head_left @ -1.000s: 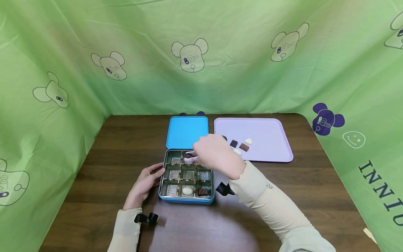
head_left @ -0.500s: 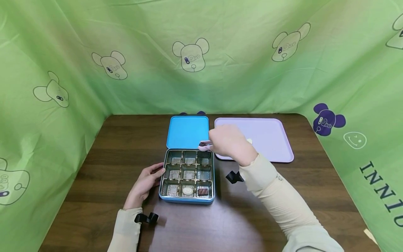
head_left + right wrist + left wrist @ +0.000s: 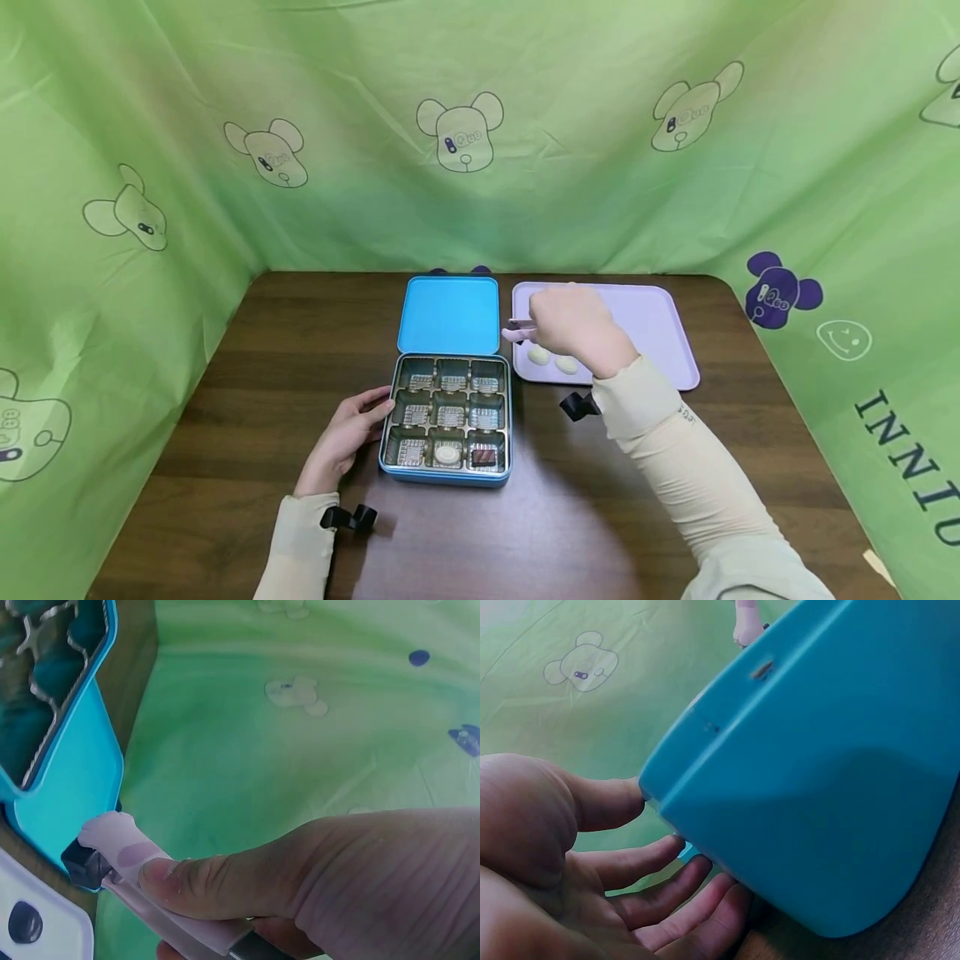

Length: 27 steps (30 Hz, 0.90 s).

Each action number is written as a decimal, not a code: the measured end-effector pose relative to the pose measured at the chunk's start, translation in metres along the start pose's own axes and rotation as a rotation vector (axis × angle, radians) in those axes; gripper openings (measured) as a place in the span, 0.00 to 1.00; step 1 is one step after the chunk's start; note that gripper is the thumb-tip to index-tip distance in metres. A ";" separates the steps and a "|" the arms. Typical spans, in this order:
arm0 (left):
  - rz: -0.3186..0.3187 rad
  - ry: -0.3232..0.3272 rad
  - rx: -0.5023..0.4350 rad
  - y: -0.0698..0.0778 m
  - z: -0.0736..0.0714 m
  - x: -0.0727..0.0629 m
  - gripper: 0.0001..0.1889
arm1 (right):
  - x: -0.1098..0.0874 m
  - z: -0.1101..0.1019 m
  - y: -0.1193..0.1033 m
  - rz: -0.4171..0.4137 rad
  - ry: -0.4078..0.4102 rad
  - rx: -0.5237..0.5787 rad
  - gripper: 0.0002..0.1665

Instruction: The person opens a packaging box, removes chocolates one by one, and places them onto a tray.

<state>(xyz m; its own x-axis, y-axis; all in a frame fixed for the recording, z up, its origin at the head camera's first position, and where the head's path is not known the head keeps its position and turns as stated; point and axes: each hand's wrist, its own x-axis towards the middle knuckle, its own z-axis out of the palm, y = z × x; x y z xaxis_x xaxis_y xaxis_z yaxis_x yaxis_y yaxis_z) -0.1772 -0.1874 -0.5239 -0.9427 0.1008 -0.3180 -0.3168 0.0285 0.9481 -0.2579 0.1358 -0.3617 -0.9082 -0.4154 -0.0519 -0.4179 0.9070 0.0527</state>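
My right hand (image 3: pixel 573 325) grips a pair of pale pink tongs (image 3: pixel 124 840) over the left edge of the lilac tray (image 3: pixel 652 333). Between the tong tips is a dark chocolate block (image 3: pixel 84 862). My left hand (image 3: pixel 348 429) touches the left side of a blue tin (image 3: pixel 446 479). In the left wrist view, its thumb is at the tin's rim and its fingertips rest against the wall. The tin has a gold divided insert; a white oval piece (image 3: pixel 447 452) sits in the front middle compartment, a brown square chocolate (image 3: pixel 484 457) in the front right one.
Behind the tin lies its blue lid (image 3: pixel 447 317). Two white pieces (image 3: pixel 538 356) lie near the tray's front edge, partly beside my wrist. The right wrist view shows a dark oval piece (image 3: pixel 25 922) on the tray. A green printed cloth (image 3: pixel 457 217) surrounds the brown table (image 3: pixel 315 333).
My right hand has moved from above the tin's back row rightward to the tray, with the tongs and the dark chocolate block still held. The left hand and tin have stayed put.
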 end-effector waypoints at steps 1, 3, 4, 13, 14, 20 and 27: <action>0.000 -0.001 -0.001 0.000 0.000 0.000 0.24 | 0.000 0.001 0.003 0.006 0.008 -0.010 0.22; 0.000 -0.003 -0.003 0.000 0.000 0.000 0.24 | 0.001 0.002 0.010 0.021 0.012 -0.009 0.20; 0.000 -0.005 -0.002 0.000 0.000 0.000 0.24 | 0.001 0.002 0.013 0.031 0.009 -0.006 0.21; 0.004 -0.015 0.002 0.001 -0.002 -0.001 0.24 | 0.000 0.004 0.040 0.098 -0.015 0.014 0.23; 0.005 -0.014 0.003 0.001 -0.002 -0.001 0.24 | 0.000 0.005 0.043 0.102 -0.015 0.014 0.21; 0.004 -0.011 0.001 0.000 -0.002 0.000 0.24 | -0.001 0.009 0.058 0.135 -0.028 0.029 0.20; 0.004 -0.007 0.003 0.000 -0.002 0.000 0.24 | 0.000 0.013 0.072 0.166 -0.061 0.040 0.18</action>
<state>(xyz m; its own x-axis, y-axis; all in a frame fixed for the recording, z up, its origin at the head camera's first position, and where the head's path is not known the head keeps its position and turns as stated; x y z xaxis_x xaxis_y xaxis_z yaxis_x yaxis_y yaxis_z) -0.1774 -0.1893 -0.5241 -0.9432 0.1074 -0.3144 -0.3129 0.0316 0.9493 -0.2877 0.2015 -0.3707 -0.9608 -0.2561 -0.1063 -0.2602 0.9652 0.0263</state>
